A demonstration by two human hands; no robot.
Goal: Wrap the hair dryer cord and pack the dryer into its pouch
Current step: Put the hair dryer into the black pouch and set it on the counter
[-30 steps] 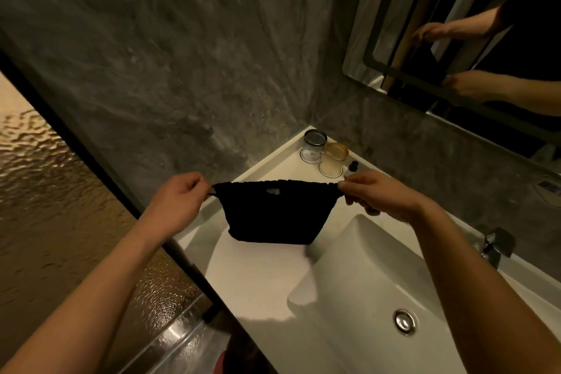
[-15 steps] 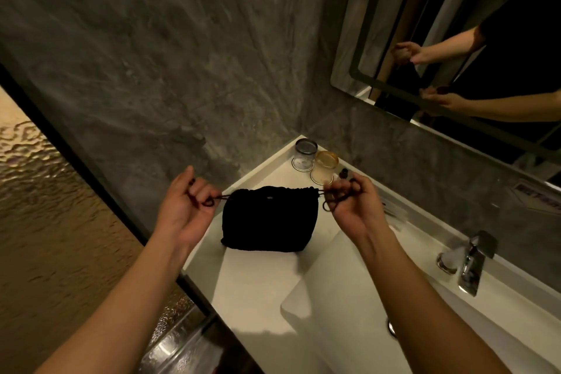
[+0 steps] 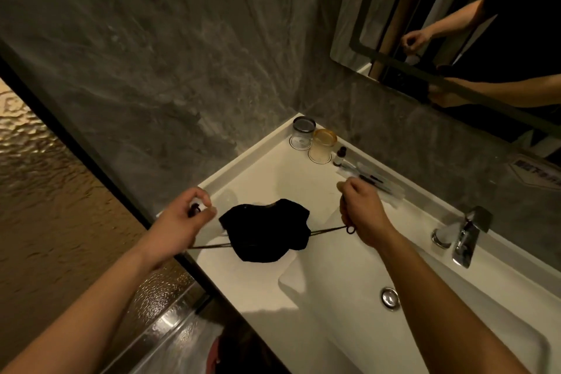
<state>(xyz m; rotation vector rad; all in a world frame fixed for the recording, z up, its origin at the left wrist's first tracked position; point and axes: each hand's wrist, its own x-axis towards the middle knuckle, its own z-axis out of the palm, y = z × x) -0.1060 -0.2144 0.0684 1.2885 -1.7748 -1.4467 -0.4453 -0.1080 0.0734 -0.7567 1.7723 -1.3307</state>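
A black drawstring pouch [image 3: 267,231] lies bulging on the white counter [image 3: 264,167] just left of the basin, its mouth cinched toward me. The hair dryer and its cord are hidden; nothing of them shows outside the pouch. My left hand [image 3: 185,222] is closed on the left drawstring [image 3: 209,246], which runs taut to the pouch. My right hand [image 3: 362,215] grips the right drawstring [image 3: 328,230], its looped end hanging below the fist. Both hands sit to either side of the pouch, a little apart from it.
Two glass tumblers [image 3: 303,133] [image 3: 323,146], a small dark bottle [image 3: 340,156] and wrapped toiletries [image 3: 376,184] line the counter's back. The basin with its drain [image 3: 389,297] lies to the right, a chrome faucet [image 3: 464,237] beyond. Grey wall behind, mirror [image 3: 455,24] upper right, textured glass door at left.
The pouch has gone from hanging stretched between my hands to lying on the counter with its mouth drawn shut. Both hands have pulled outward and the drawstrings are longer and taut.
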